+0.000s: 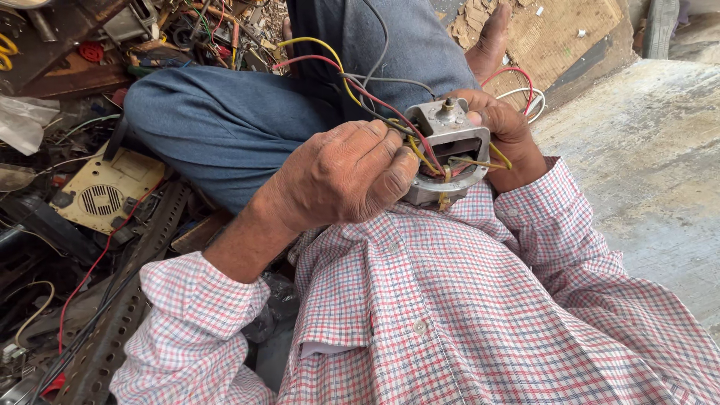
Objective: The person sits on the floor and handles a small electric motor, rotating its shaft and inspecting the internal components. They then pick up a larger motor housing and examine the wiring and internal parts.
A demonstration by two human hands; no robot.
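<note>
Person in checked shirt, seated, holds small grey metal motor w/ both hands: right hand behind it, left hand gripping its red/yellow wires. Scrap pile beside left knee.

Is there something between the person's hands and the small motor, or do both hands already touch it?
Nothing visible: the left hand and right hand both grip the motor. Only its coloured wires run beside the left fingers.

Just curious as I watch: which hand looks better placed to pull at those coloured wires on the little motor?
Probably the left hand: its fingertips sit right at the wires, while the right hand cradles the motor from behind.
</note>
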